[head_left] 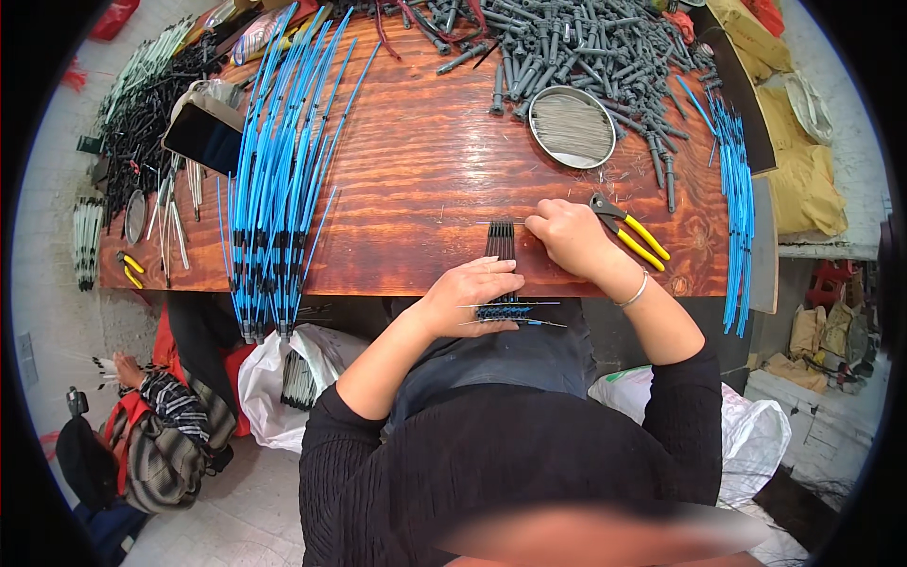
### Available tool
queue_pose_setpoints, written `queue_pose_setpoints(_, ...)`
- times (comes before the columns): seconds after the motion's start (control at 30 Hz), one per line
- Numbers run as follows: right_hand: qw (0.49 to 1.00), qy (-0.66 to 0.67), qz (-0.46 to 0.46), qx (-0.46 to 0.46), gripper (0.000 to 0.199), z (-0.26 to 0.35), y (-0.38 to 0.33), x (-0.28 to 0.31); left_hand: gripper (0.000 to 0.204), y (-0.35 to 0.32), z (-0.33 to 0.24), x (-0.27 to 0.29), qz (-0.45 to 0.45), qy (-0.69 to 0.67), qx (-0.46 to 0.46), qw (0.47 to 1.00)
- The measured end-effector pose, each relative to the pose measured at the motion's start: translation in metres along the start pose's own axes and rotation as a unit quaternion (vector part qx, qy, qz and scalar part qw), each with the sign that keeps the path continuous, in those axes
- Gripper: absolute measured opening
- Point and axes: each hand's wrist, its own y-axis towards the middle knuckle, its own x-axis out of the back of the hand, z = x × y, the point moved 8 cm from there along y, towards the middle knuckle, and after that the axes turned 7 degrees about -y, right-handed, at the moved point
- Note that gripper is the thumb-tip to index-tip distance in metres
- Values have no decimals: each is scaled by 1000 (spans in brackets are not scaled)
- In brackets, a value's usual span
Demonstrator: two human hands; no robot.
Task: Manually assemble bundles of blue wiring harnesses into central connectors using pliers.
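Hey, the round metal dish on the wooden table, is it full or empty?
Full: the round metal dish holds a layer of thin metal pins across its bottom.

L hand curled palm-down, R hand fisted, fwd, both forearms angled inward

Bright, even daylight, soft shadows under the hands, mild sheen on the wooden table, strong fisheye bending toward a black rim, sharp centre, blurred patch at the bottom edge, perhaps slightly overexposed pale floor.
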Motion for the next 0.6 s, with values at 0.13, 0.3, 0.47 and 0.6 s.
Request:
queue_pose_setpoints(0.13,1000,17,-2,0,5,9,11,-1,53,4,-1,-2,8,-19,-1,1000)
queue_pose_setpoints(0.3,993,86,-66,-56,12,-3,-7,34,51,8,1,-1,4,-11,-12,1000)
queue_pose_setpoints(0.47,949,299,-24,-93,33,11,-49,43,48,2,0,5,-17,7,-11,1000)
queue_pose_setpoints(0.6,962,242,-64,-106,40,60,-52,30,45,6,-1,5,-33,-12,-24,999)
